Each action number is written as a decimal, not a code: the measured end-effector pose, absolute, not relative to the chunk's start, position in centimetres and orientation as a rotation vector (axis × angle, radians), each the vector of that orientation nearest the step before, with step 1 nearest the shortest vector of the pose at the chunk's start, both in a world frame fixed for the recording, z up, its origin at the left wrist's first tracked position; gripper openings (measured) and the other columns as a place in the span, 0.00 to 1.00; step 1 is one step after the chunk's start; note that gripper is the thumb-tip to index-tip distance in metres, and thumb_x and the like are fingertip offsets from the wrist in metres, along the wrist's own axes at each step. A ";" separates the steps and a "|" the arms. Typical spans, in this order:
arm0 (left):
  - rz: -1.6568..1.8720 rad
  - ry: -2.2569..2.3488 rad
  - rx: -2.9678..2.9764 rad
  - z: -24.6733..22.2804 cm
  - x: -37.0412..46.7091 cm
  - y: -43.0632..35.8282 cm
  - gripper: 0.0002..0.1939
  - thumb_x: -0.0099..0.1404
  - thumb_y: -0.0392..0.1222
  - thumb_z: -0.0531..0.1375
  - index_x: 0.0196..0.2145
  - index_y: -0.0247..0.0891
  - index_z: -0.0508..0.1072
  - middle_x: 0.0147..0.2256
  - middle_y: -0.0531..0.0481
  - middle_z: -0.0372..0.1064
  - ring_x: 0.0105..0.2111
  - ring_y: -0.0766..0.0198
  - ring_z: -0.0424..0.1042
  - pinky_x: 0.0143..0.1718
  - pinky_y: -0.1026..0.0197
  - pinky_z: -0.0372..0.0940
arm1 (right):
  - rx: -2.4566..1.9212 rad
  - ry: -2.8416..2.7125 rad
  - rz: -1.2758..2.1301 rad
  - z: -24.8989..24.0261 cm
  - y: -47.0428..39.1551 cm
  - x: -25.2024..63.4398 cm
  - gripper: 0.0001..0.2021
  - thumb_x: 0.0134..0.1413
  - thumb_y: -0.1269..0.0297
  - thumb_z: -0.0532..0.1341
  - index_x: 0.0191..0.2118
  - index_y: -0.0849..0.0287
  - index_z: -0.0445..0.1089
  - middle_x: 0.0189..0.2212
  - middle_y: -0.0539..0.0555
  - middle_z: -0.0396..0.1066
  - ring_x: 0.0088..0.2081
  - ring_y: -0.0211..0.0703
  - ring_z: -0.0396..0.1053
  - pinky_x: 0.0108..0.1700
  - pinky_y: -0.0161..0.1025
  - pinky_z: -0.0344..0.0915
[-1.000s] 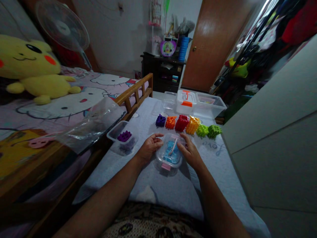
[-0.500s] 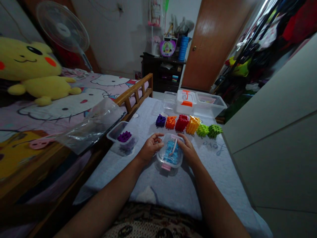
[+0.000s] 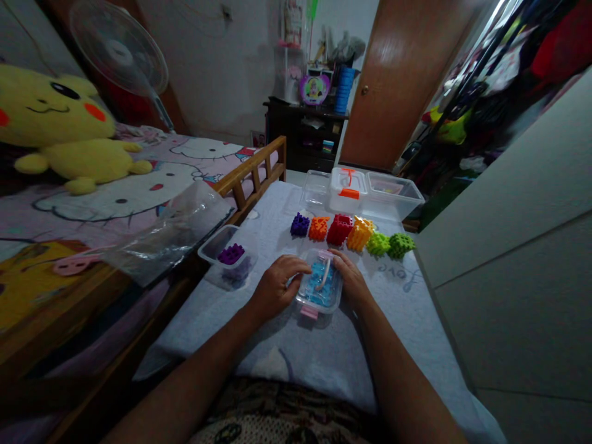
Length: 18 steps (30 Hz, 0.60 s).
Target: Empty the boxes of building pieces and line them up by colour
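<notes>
In the head view, the left hand and right hand grip opposite sides of a clear lidded box holding blue pieces, just below the frame's centre. Above it sits a row of coloured blocks; left of centre, an open tub contains purple pieces.

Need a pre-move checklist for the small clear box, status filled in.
1. Left hand on the small box: ok, at its left side.
2. Right hand on it: ok, at its right side.
3. Lid over the blue pieces: ok.
4. Near pink latch fastened: cannot tell, too small.
5. Box flat on the cloth: cannot tell, underside hidden.
6. Open container clear of both hands: ok, apart on the left.
</notes>
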<state>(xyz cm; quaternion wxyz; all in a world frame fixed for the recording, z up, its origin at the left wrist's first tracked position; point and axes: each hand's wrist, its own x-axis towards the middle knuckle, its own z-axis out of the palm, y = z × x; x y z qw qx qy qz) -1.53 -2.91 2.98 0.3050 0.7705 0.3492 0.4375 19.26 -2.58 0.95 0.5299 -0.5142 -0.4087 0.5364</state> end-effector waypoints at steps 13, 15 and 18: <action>0.922 0.737 2.258 0.6 -2.8 -5.6 0.24 0.62 0.42 0.68 0.56 0.47 0.74 0.58 0.45 0.71 0.64 0.50 0.62 0.64 0.39 0.58 | -1.187 -1.063 1.256 0.5 -2.2 20.1 0.24 0.51 0.48 0.66 0.51 0.57 0.75 0.37 0.51 0.77 0.32 0.41 0.69 0.35 0.38 0.66; 0.974 0.736 2.242 0.2 -2.5 -5.6 0.22 0.62 0.41 0.68 0.55 0.48 0.75 0.57 0.46 0.73 0.64 0.50 0.63 0.64 0.39 0.59 | -1.187 -1.088 1.230 0.5 -2.2 20.2 0.23 0.51 0.49 0.66 0.50 0.57 0.76 0.39 0.52 0.78 0.33 0.41 0.69 0.37 0.38 0.66; 1.021 0.755 2.169 0.3 -2.3 -5.6 0.20 0.61 0.40 0.69 0.51 0.50 0.78 0.54 0.48 0.75 0.62 0.50 0.66 0.63 0.38 0.60 | -1.195 -1.097 1.215 0.7 -2.3 20.0 0.22 0.52 0.49 0.65 0.49 0.56 0.77 0.38 0.52 0.78 0.32 0.41 0.69 0.36 0.38 0.66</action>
